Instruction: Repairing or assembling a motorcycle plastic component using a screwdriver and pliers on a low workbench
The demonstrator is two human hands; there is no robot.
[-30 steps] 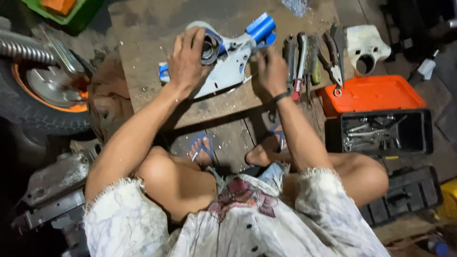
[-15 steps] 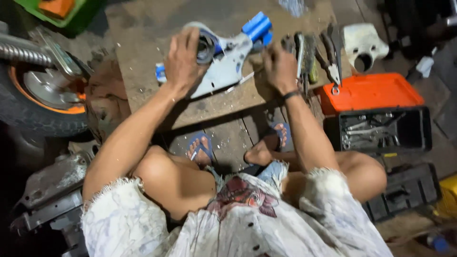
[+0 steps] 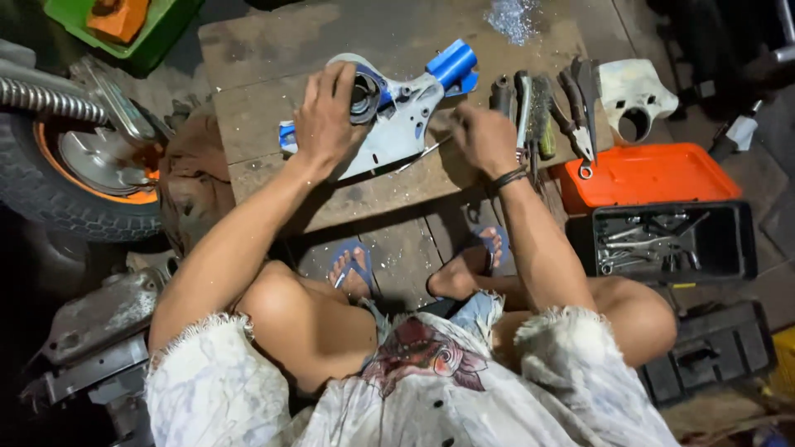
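Wooden board [image 3: 273, 50] | left hand [image 3: 325, 120] steadies white-blue bracket [image 3: 402, 124]

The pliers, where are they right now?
In the head view, the pliers lie on the wooden board's right edge, just right of the right hand, between the row of hand tools and the white plastic cover.

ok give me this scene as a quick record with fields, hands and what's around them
left hand: pressing on a round dark part of the white and blue metal piece
right hand: on the wooden board, beside the row of hand tools
right of board: orange lid, black toolbox
left of board: tyre
feet: in blue sandals
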